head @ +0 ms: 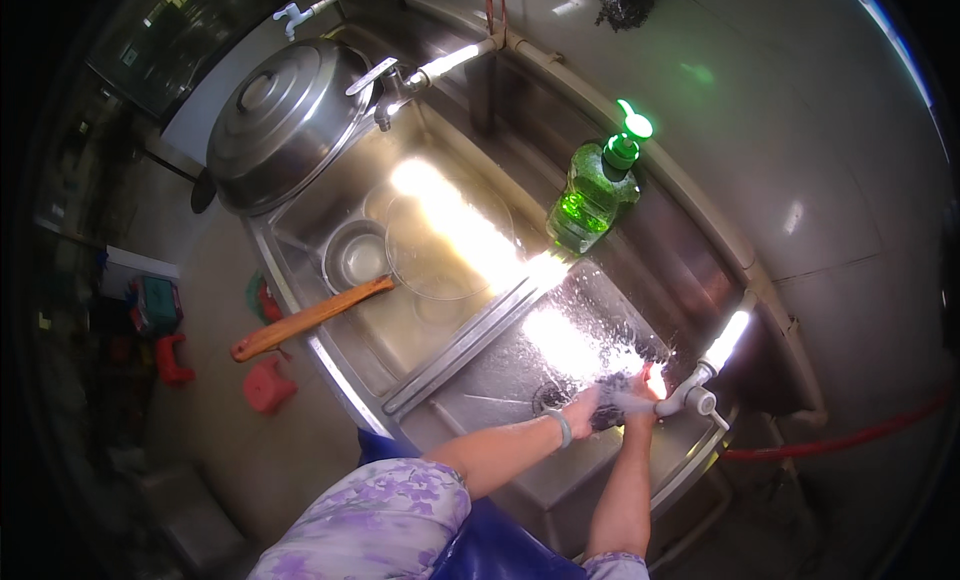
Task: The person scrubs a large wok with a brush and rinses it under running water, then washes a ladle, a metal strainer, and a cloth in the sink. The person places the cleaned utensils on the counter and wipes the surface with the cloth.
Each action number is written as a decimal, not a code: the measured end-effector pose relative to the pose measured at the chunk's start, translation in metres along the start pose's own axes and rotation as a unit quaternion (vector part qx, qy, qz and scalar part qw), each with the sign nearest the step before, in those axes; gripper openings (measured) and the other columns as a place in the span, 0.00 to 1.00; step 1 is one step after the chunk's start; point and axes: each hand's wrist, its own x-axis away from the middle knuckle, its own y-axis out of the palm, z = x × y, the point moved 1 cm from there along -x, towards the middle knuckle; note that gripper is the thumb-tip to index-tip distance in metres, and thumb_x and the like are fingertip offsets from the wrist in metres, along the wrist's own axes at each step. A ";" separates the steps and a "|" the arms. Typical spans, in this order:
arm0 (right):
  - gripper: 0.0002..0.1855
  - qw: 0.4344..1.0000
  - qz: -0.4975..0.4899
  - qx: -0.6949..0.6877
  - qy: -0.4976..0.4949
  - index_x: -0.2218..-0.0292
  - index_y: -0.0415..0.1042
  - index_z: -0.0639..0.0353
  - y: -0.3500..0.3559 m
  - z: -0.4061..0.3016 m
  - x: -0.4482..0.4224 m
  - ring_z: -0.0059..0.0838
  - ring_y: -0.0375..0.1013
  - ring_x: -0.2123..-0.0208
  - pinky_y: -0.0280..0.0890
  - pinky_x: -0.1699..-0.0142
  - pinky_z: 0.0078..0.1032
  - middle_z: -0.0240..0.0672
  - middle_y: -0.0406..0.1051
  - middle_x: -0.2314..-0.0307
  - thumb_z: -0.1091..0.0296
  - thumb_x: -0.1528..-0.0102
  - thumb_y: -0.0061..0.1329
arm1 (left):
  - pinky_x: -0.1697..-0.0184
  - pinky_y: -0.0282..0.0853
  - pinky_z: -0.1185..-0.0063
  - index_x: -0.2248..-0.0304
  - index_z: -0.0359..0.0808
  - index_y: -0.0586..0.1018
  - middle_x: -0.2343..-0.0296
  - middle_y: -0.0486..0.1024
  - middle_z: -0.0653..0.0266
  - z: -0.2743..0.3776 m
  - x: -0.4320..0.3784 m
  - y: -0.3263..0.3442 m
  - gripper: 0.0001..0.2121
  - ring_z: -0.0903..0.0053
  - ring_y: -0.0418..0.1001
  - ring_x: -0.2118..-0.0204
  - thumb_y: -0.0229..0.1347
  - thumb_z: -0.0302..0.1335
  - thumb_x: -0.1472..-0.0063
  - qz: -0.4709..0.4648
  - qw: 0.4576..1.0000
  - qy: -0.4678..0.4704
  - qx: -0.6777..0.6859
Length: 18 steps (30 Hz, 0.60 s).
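Observation:
Water pours from a white tap (pixel 701 401) over a dark scouring pad or mesh (pixel 613 401) in the right basin of a stainless steel sink (pixel 495 449). My left hand (pixel 580 413), with a pale bangle at the wrist, grips the dark thing from its left side. On its other side my right hand (pixel 646 388) touches it; spray and glare partly hide those fingers, so their hold is unclear. Splashes spread up the basin wall beyond both hands. Below the left hand, the drain (pixel 551 398) shows in part.
A green pump bottle (pixel 592 197) stands on the divider's far end. The left basin holds water, a metal pot (pixel 358 257) and a wooden handle (pixel 311 317) reaching over the front rim. A large domed lid (pixel 289 122) lies at the left end, near a metal tap (pixel 390 99).

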 end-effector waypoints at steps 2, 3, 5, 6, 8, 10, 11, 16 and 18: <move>0.12 0.991 -0.001 0.137 -0.005 0.64 0.73 0.62 -0.003 -0.001 0.004 0.36 0.71 0.75 0.67 0.66 0.33 0.40 0.73 0.77 0.62 0.40 0.46 | 0.55 0.74 0.71 0.61 0.37 0.77 0.62 0.79 0.63 0.013 0.000 0.002 0.14 0.74 0.77 0.63 0.46 0.38 0.32 0.017 1.000 -0.004 -0.006; 0.12 0.979 -0.004 0.202 -0.005 0.63 0.73 0.62 0.003 -0.010 0.009 0.39 0.72 0.75 0.67 0.65 0.34 0.40 0.73 0.76 0.62 0.41 0.46 | 0.55 0.74 0.71 0.61 0.38 0.78 0.63 0.79 0.63 0.028 0.016 0.006 0.14 0.74 0.77 0.63 0.46 0.38 0.32 -0.003 1.000 -0.004 0.010; 0.10 0.952 0.014 0.236 -0.194 0.65 0.73 0.62 0.035 -0.050 0.061 0.44 0.71 0.69 0.66 0.59 0.35 0.43 0.71 0.73 0.64 0.43 0.50 | 0.57 0.75 0.71 0.62 0.38 0.78 0.64 0.79 0.64 0.060 0.060 0.029 0.15 0.74 0.77 0.65 0.47 0.41 0.33 -0.033 0.999 -0.008 0.040; 0.09 0.922 0.025 0.256 -0.290 0.67 0.73 0.63 0.054 -0.075 0.088 0.46 0.70 0.66 0.65 0.56 0.35 0.44 0.70 0.71 0.65 0.45 0.52 | 0.57 0.74 0.72 0.61 0.38 0.78 0.64 0.79 0.63 0.061 0.057 0.021 0.15 0.74 0.77 0.64 0.47 0.41 0.33 -0.032 0.993 -0.064 0.097; 0.10 0.913 0.036 0.263 -0.309 0.68 0.74 0.61 0.070 -0.061 0.086 0.49 0.71 0.63 0.66 0.57 0.37 0.48 0.71 0.68 0.63 0.45 0.52 | 0.56 0.74 0.73 0.61 0.38 0.77 0.64 0.79 0.62 0.065 0.046 -0.003 0.16 0.74 0.77 0.63 0.45 0.41 0.32 -0.025 0.962 -0.182 0.204; 0.12 0.954 0.017 0.232 -0.190 0.70 0.72 0.66 0.059 -0.052 0.061 0.47 0.70 0.69 0.65 0.59 0.36 0.49 0.71 0.73 0.64 0.43 0.49 | 0.56 0.73 0.75 0.60 0.37 0.77 0.64 0.78 0.62 0.058 0.039 -0.011 0.16 0.74 0.76 0.63 0.43 0.40 0.31 -0.036 0.984 -0.145 0.095; 0.15 0.992 0.018 0.121 -0.027 0.72 0.71 0.67 0.047 -0.044 0.032 0.45 0.71 0.72 0.65 0.63 0.38 0.49 0.72 0.75 0.63 0.41 0.46 | 0.56 0.72 0.75 0.60 0.37 0.76 0.64 0.78 0.62 0.057 0.049 0.007 0.16 0.74 0.76 0.63 0.42 0.39 0.30 -0.020 0.995 -0.054 -0.077; 0.18 0.947 0.098 0.277 -0.129 0.58 0.71 0.69 0.023 -0.012 0.026 0.49 0.72 0.69 0.67 0.63 0.40 0.50 0.71 0.66 0.61 0.41 0.45 | 0.58 0.73 0.73 0.63 0.36 0.77 0.66 0.78 0.62 0.064 0.061 0.050 0.13 0.73 0.76 0.65 0.42 0.34 0.31 -0.032 0.990 0.045 -0.132; 0.15 0.887 0.112 0.331 -0.303 0.59 0.71 0.68 0.056 -0.041 0.081 0.56 0.71 0.63 0.66 0.54 0.42 0.54 0.71 0.60 0.65 0.42 0.48 | 0.58 0.73 0.72 0.63 0.36 0.77 0.66 0.78 0.61 0.073 0.063 0.048 0.12 0.73 0.76 0.64 0.44 0.32 0.32 -0.102 0.991 0.013 -0.083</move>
